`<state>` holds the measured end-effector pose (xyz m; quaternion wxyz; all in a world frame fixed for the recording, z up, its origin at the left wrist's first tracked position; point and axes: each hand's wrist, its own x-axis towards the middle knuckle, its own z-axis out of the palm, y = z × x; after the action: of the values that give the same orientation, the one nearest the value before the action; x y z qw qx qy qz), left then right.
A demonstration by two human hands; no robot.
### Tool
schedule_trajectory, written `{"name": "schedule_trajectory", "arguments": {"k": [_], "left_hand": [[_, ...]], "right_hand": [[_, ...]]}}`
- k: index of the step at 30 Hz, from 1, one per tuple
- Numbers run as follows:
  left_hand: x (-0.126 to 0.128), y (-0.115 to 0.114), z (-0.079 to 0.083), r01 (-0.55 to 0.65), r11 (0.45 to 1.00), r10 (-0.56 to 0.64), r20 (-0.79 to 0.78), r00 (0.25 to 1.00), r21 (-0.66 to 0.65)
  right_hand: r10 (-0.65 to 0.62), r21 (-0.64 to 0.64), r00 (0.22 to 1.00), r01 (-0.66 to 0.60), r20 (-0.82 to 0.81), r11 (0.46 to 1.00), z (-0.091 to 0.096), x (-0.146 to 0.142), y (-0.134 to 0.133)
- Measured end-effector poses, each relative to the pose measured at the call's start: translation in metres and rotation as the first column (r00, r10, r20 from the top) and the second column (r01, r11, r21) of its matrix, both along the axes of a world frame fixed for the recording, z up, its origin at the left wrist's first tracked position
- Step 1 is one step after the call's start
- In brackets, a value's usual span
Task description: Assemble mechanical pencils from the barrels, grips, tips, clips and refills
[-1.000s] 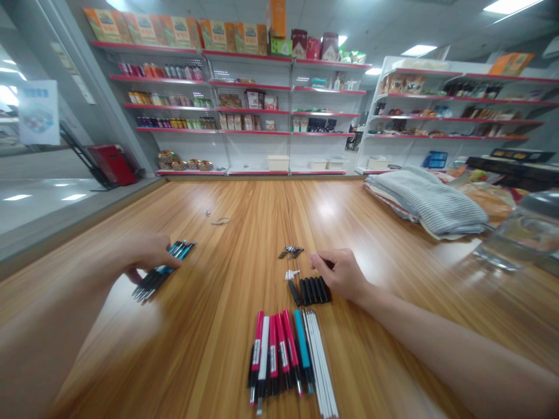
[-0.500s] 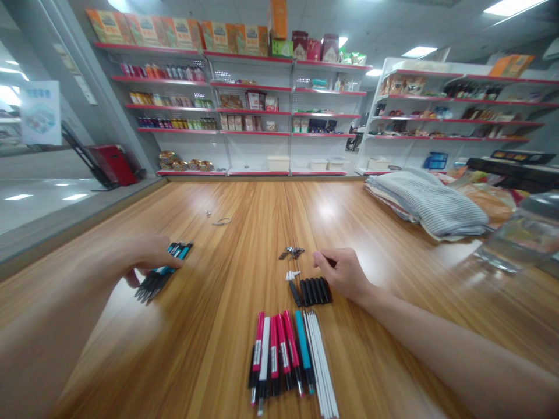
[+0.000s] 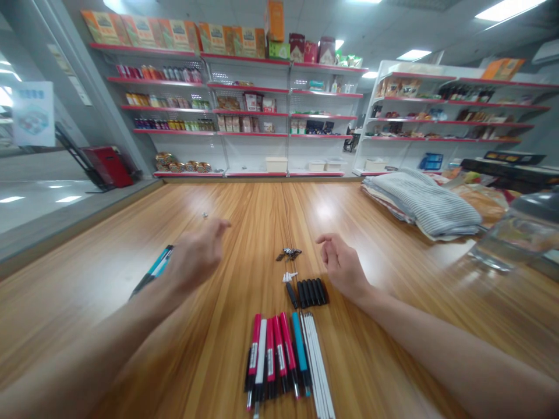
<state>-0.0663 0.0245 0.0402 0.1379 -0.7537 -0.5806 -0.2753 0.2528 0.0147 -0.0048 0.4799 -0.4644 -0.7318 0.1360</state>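
My left hand [image 3: 196, 253] is over the left part of the table, smeared by motion, its index finger pointing away and the other fingers mostly hidden. Beside its wrist lie blue and black pens [image 3: 152, 270], partly covered by the arm. My right hand [image 3: 343, 265] hovers at the centre right, index finger stretched out, nothing visible in it. Left of it are small metal clips [image 3: 289, 254], white cone tips [image 3: 289, 277] and a row of black grips [image 3: 312, 292]. Closer to me lie pink pen barrels [image 3: 271, 355], a white barrel [image 3: 261, 352], a blue barrel [image 3: 300, 349] and white refills [image 3: 318, 366].
Folded striped cloth [image 3: 430, 201] rests on the right of the wooden table [image 3: 244, 262], with a clear water container [image 3: 509, 238] near it. A tiny shiny piece [image 3: 205, 215] lies beyond my left hand. Stocked shelves [image 3: 248, 134] stand behind the table.
My left hand has left the blue and black pens and moved right and away, over where a thin ring lay. My right index finger has stretched out from a closed hand.
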Motion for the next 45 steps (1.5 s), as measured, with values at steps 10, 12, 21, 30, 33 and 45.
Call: {"name": "schedule_trajectory", "arguments": {"k": [10,12,21,30,33,45], "left_hand": [[0.047,-0.018,-0.039,0.628,0.776,-0.625,0.067,0.778,-0.058],[0.048,-0.014,-0.041,0.541,0.841,-0.540,0.108,0.834,0.023],[0.053,-0.033,-0.031,0.674,0.692,-0.613,0.283,0.737,-0.258],[0.029,-0.033,-0.016,0.383,0.009,-0.173,0.376,0.910,-0.924],[0.027,-0.035,-0.015,0.375,-0.110,-0.142,0.388,0.910,-0.920],[0.031,-0.032,-0.016,0.120,0.825,-0.264,-0.188,0.946,-0.552]], "right_hand": [[0.131,0.158,0.990,-0.138,0.053,0.978,0.005,-0.008,-0.003],[0.152,0.153,0.987,-0.159,0.059,0.975,0.006,-0.010,-0.005],[0.244,0.097,0.950,-0.266,0.192,0.959,0.011,-0.007,-0.018],[0.266,-0.052,0.926,-0.262,0.267,0.964,0.008,-0.008,-0.021],[0.220,-0.040,0.942,-0.217,0.252,0.975,0.008,-0.010,-0.020],[0.042,0.064,0.975,-0.057,0.218,0.996,0.007,-0.009,-0.012]]}}
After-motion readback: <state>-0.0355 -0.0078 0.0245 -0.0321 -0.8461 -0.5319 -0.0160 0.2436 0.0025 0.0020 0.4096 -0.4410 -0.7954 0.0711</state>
